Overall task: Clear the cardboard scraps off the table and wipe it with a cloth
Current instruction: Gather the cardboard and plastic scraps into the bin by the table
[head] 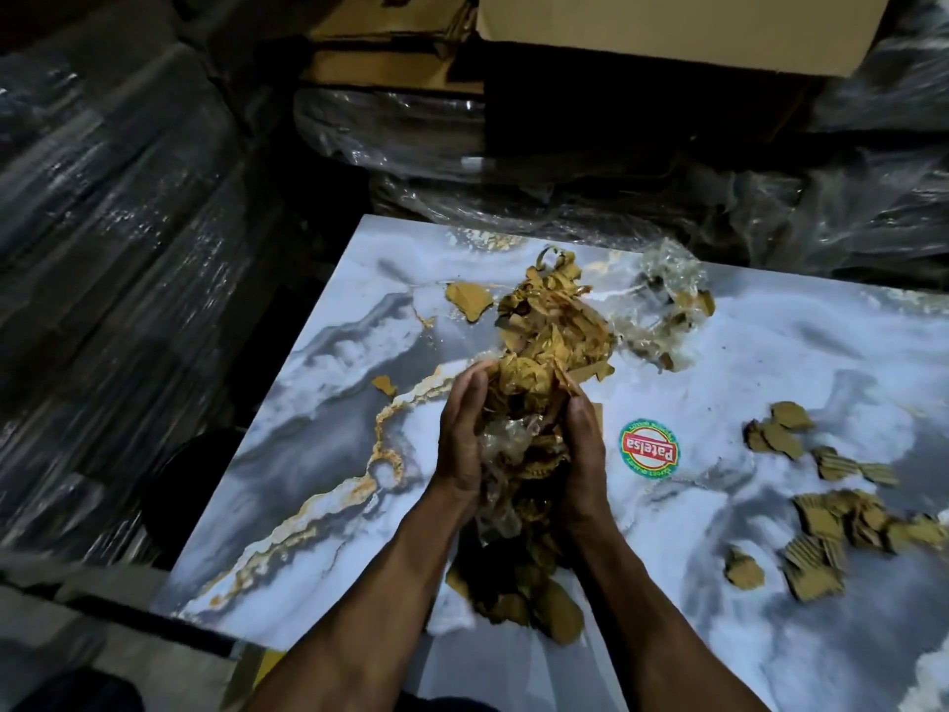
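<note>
Together, the left hand and right hand cup a heap of cardboard scraps above the marbled desk, fingers curled inward against spills; loose scraps remain at right.

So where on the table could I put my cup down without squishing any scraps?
The table's left side is bare, from the left edge to the left hand, apart from one small scrap. Another bare patch lies right of the round sticker, above the corrugated scraps. The middle is crowded: both hands, right hand included, cup a scrap pile.
</note>
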Tool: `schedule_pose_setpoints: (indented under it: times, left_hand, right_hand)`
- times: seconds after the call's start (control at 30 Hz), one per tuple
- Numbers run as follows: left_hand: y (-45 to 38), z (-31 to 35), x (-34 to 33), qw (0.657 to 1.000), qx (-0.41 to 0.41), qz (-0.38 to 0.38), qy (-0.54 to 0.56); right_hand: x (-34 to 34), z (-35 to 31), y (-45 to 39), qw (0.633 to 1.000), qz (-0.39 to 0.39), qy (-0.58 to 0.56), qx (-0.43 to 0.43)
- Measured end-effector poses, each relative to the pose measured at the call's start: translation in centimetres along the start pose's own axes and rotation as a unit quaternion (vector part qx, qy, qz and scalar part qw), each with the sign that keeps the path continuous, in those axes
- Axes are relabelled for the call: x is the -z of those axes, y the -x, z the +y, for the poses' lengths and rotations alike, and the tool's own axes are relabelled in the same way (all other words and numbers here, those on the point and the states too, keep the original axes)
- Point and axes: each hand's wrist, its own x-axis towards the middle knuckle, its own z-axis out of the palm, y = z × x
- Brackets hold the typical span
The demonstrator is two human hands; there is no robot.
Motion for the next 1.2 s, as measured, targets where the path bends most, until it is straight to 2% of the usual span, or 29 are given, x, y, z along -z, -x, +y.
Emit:
schedule_pose_setpoints:
  times: [0.37,0.57,0.9,0.97,1.07,1.2]
  left_hand:
    - [2.5,4.2,2.5,0.99,-0.125,0.049,0.033]
    - [2.8,7.2,4.6,0.989,-0.105,0.05,0.091]
    - [3.0,12.1,14.0,0.962,-0.161,0.093,0.2]
    - [2.7,13.1,16.5,0.961,-0.161,0.088,0.205]
    - [1.7,14.4,20.4,0.964,-0.118,0.06,0.232]
    - [-0.6,16.1,23.0,0.967,-0.04,-0.055,0.245]
  right_hand:
    - [-4.4,-3.8,2.0,0.994,-0.087,-0.052,0.036]
    - [-8.3,-6.0,2.0,0.984,-0.164,-0.06,0.044]
    - [-19.2,-5.1,3.6,0.969,-0.237,-0.064,0.023]
    - [-21.8,-4.2,4.2,0.969,-0.241,-0.051,0.028]
    - [-25.4,-2.7,4.8,0.971,-0.235,-0.02,0.048]
    - [-28.6,-0.8,5.1,0.989,-0.131,0.01,0.073]
